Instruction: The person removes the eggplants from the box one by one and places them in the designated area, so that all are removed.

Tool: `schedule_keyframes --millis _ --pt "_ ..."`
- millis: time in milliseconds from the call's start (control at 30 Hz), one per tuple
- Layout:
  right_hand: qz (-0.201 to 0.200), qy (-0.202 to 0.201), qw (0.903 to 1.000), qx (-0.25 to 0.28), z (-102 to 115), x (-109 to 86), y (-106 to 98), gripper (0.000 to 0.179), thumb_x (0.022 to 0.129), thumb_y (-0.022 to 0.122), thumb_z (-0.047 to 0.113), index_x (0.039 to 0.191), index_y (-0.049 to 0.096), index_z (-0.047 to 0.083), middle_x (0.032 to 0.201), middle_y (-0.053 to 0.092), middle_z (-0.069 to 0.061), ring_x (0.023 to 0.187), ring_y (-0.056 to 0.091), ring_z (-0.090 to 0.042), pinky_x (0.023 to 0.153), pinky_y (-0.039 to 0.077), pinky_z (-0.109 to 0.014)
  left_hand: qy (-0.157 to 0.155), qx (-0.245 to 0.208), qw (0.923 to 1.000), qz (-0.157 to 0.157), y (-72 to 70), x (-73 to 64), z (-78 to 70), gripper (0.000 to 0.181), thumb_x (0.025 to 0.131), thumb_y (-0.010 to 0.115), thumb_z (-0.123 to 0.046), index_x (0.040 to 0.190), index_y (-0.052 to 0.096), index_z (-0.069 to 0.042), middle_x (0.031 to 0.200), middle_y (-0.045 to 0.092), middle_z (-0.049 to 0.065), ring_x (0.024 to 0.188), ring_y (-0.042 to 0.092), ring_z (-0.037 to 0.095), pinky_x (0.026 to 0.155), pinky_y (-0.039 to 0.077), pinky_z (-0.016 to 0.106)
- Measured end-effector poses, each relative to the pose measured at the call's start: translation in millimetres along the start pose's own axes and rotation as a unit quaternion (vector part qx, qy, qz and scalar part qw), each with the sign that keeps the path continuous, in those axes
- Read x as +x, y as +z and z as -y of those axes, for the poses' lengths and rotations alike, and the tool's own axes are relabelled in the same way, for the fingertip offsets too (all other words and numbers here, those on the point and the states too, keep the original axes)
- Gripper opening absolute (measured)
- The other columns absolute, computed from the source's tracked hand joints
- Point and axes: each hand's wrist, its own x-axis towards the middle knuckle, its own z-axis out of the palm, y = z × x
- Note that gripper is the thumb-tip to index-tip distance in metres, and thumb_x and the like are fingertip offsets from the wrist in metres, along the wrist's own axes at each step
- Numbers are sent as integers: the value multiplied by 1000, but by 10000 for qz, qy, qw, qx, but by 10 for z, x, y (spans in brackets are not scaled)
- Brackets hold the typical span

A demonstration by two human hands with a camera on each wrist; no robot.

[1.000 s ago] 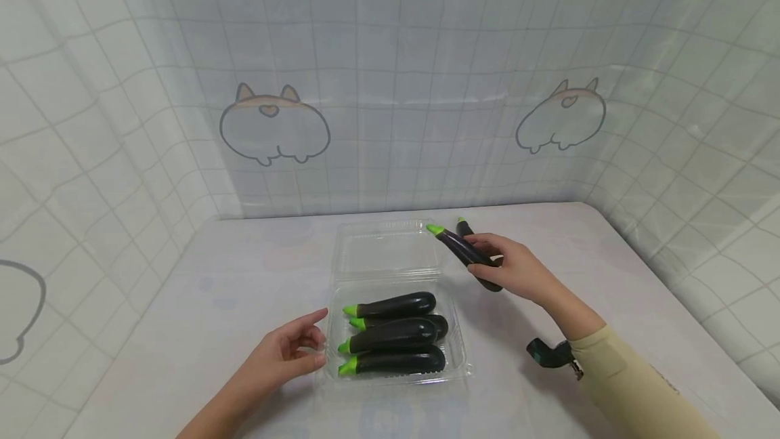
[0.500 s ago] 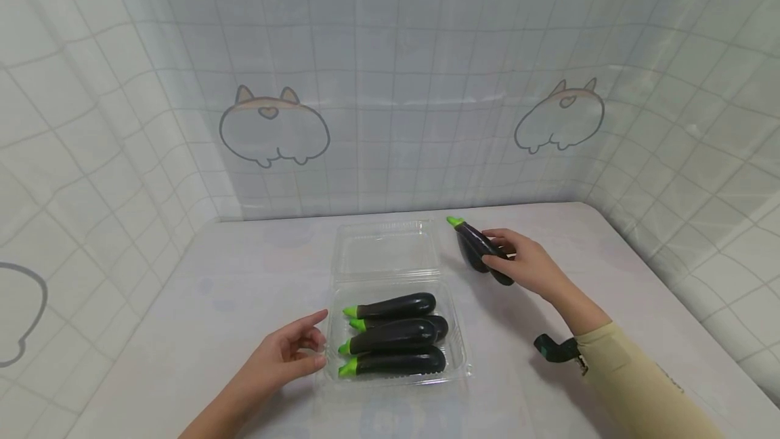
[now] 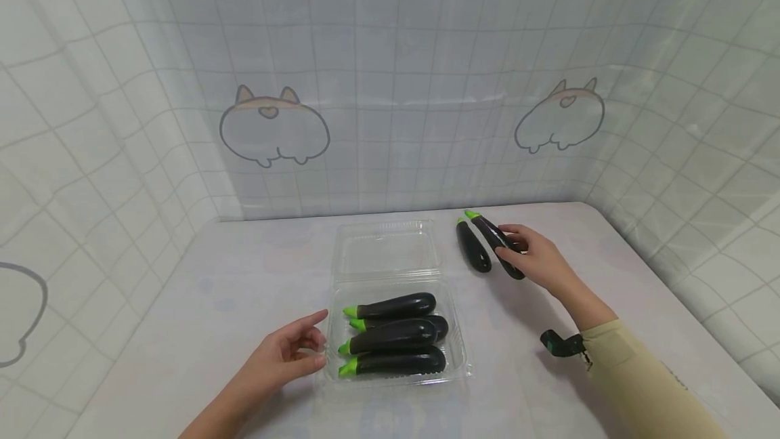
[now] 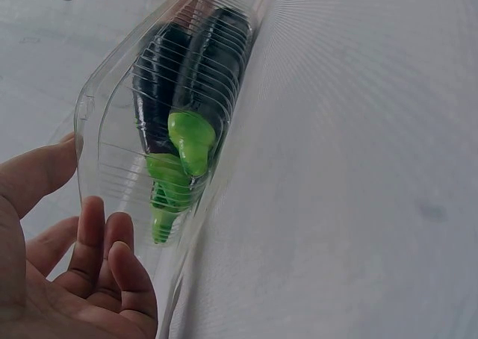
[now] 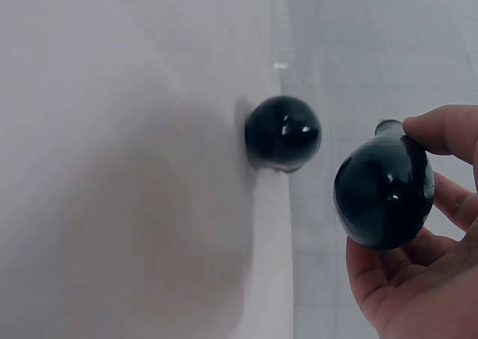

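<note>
In the head view my right hand grips a dark purple eggplant with a green stem, thumb on one side and fingers on the other. The right wrist view shows this held eggplant raised off the table. Left of it, another eggplant lies on the table, a small gap between them. A clear plastic clamshell container stands in front of me with several eggplants in it. My left hand is at the container's left edge, fingers loosely bent; its thumb appears to touch the rim.
The container's lid is folded back flat behind it. A pale cloth covers the table. Tile-patterned sheeting hangs behind and on both sides. A dark wrist device hangs by my right sleeve.
My right hand has carried the held eggplant rightward and a little farther back, past the eggplant lying on the table. The left hand and the container have stayed in place.
</note>
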Motion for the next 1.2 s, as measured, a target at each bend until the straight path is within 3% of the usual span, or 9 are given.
schedule_keyframes --millis 433,900,1200 --pt "-230 192 9994 -192 -177 58 -37 57 97 62 37 145 46 10 134 56 -23 117 56 -37 84 52 -49 -122 50 9999 26 -1 7 -17 69 90 74 -13 150 40 -6 116 53 20 105 56 28 82 53 31" --pt "-210 747 9968 -207 -288 158 -37 58 98 60 36 147 43 10 137 53 -25 118 55 -38 88 51 -51 -60 8 10000 72 -16 13 0 68 91 73 -12 150 39 -5 116 53 21 104 57 27 82 53 31" --pt "-170 893 9955 -260 -333 217 -27 58 98 58 37 147 42 9 137 52 -27 121 53 -41 91 49 -54 -163 17 9999 55 -13 7 -15 69 91 73 -14 150 39 -6 116 54 20 103 57 26 83 53 31"
